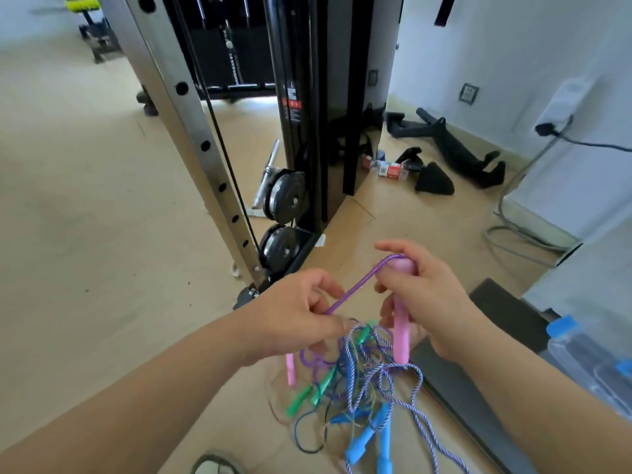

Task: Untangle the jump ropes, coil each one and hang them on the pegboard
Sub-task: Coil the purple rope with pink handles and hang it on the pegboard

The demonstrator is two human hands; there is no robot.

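Up close, left hand (294,313) pinches purple rope (355,285); right hand (434,302) grips pink handle (400,336).

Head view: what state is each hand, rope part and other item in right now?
Right hand, grips the pink handle, held upright.
Left hand, pinches the purple rope.
Purple rope, runs between both hands.
Rope tangle, knotted, uncoiled, hanging below the hands.
Green handles, caught in the tangle.
Blue handles, lowest in the tangle.
Water bottle, cap on.

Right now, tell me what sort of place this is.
Probably a small gym or home workout room: a tall weight machine, weight plates at its foot, and tangled jump ropes.
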